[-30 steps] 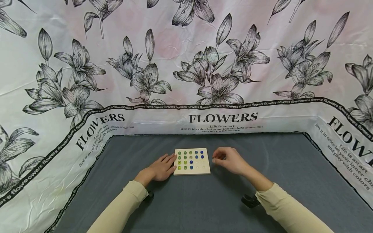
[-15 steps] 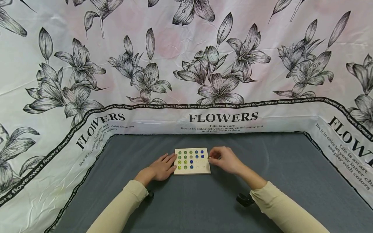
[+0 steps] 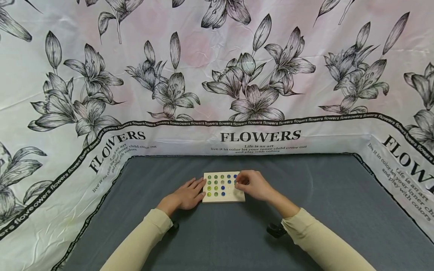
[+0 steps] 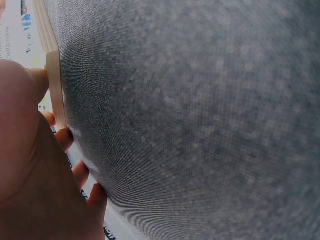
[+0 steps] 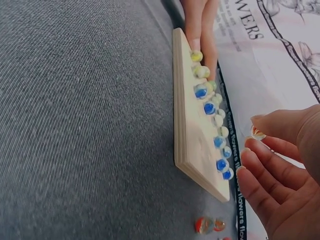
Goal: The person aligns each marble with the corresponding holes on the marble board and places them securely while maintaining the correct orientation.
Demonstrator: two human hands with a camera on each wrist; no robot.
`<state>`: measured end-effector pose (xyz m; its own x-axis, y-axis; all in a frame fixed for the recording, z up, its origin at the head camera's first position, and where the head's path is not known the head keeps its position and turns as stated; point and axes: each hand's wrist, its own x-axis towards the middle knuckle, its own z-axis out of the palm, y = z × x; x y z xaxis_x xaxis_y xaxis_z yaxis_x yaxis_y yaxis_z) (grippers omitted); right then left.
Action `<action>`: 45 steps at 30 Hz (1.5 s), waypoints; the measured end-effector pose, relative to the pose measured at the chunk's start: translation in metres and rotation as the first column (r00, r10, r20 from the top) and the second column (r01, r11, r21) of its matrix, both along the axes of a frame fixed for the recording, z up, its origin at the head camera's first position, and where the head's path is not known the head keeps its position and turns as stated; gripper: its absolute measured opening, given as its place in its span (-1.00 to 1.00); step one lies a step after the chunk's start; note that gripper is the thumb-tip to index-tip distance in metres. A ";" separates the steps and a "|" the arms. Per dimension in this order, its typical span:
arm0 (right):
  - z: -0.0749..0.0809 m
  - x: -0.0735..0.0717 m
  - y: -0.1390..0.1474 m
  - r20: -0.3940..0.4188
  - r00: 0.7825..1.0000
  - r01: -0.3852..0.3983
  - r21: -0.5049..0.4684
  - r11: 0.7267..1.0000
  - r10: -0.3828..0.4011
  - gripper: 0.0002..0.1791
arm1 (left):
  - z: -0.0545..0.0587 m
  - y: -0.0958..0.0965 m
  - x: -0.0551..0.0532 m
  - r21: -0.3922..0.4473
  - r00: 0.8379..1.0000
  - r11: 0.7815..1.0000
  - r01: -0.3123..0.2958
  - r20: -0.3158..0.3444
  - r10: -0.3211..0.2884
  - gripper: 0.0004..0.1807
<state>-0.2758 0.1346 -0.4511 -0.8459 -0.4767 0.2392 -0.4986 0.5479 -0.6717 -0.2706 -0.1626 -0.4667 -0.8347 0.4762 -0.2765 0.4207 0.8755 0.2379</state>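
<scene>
A pale wooden board (image 3: 234,199) with rows of glass marbles lies on the grey cloth. Green and yellow-green marbles (image 3: 216,182) fill its left side; blue marbles (image 3: 223,188) sit farther right, with bare hollows at the near right. My left hand (image 3: 185,196) rests with spread fingers at the board's left edge, its thumb touching the edge in the left wrist view. Over the right part of the board, my right hand (image 3: 256,185) pinches a clear marble (image 5: 258,133) with an orange-red swirl between thumb and index finger. The other fingers are loosely bent.
Beyond the board's right end, loose red-orange marbles (image 5: 202,225) lie on the cloth in the right wrist view; in the head view they cannot be made out. Grey cloth (image 3: 217,237) covers the table. A white floral curtain (image 3: 183,139) borders the table's back and sides.
My right hand has moved left, from beside the board to above its right part, carrying the pinched marble. My left hand has stayed in place, and the board has not moved.
</scene>
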 end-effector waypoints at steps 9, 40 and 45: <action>-0.005 -0.003 -0.010 0.014 1.000 0.000 0.017 1.000 0.000 -0.94 | 0.000 0.002 -0.001 -0.015 1.000 1.000 -0.005 -0.001 0.005 -0.34; -0.023 -0.014 -0.021 0.020 1.000 0.002 0.043 0.999 -0.003 -0.96 | -0.001 0.000 -0.001 0.001 1.000 1.000 0.005 -0.010 -0.005 -0.34; -0.024 -0.014 -0.023 0.010 1.000 0.011 0.053 0.999 -0.012 -0.96 | -0.001 0.000 0.000 0.003 1.000 1.000 0.007 -0.012 -0.007 -0.34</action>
